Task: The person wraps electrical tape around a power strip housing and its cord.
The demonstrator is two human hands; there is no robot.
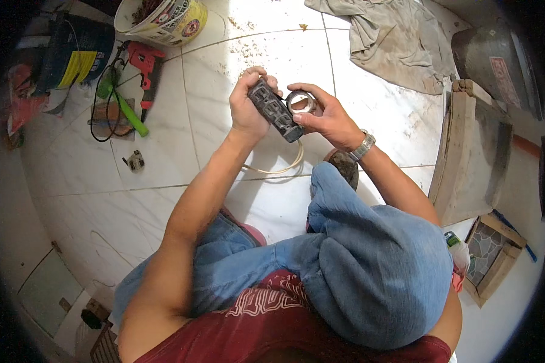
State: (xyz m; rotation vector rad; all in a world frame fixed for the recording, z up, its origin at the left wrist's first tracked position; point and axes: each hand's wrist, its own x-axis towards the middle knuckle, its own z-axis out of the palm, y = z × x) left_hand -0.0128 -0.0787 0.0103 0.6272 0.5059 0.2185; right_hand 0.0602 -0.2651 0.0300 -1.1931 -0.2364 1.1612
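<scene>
A black multi-outlet power strip point(275, 110) is gripped in my left hand point(246, 113), its sockets facing up. Fingers of my right hand point(334, 124) curl around a round silver object point(297, 96) with a dark rim; its exact kind is unclear. It sits close against the strip's right side, and a short dark piece shows between the two. From under the strip's lower end a pale cord point(300, 156) loops to the left. My right wrist wears a metal watch point(363, 145).
At left on the tiled floor lie a red drill point(145, 68), a green-handled tool point(129, 115) and a small tape measure point(135, 161). A white bucket point(166, 23) and dark blue bucket point(79, 51) stand behind. A grey cloth point(393, 48) and wooden frame point(457, 151) are at right.
</scene>
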